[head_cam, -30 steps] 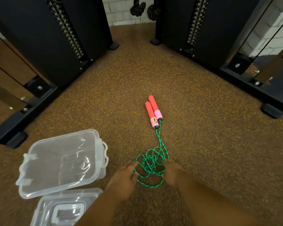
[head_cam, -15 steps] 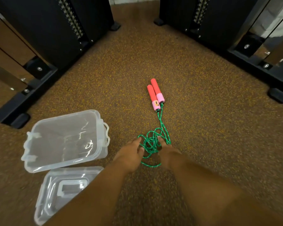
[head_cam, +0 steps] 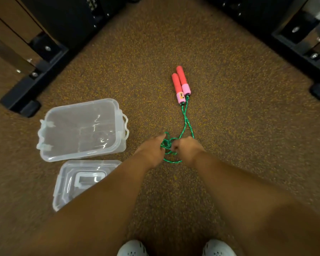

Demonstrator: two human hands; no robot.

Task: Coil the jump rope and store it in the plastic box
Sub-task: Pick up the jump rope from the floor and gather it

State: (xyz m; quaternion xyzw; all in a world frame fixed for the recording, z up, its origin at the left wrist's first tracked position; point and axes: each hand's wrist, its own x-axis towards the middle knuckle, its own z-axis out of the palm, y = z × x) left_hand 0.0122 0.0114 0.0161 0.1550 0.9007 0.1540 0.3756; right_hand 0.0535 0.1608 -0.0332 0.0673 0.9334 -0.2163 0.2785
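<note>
The jump rope lies on the speckled brown floor: two red-and-pink handles (head_cam: 180, 84) side by side, and a green cord (head_cam: 185, 120) running from them toward me into a small bundle (head_cam: 168, 145). My left hand (head_cam: 152, 150) and my right hand (head_cam: 186, 147) close on that bundle from either side, pressing the loops together. One loop (head_cam: 172, 161) sticks out below my hands. The clear plastic box (head_cam: 81, 129) stands open and empty to the left of my hands.
The box's clear lid (head_cam: 78, 182) lies flat just in front of the box, partly under my left forearm. Black gym machine frames stand at the left (head_cam: 35, 74) and right (head_cam: 303, 43). My white shoes (head_cam: 133, 248) show at the bottom edge.
My hands have drawn closer together and closed on the cord, squeezing the loose loops into a tighter bundle. The camera has tilted further down.
</note>
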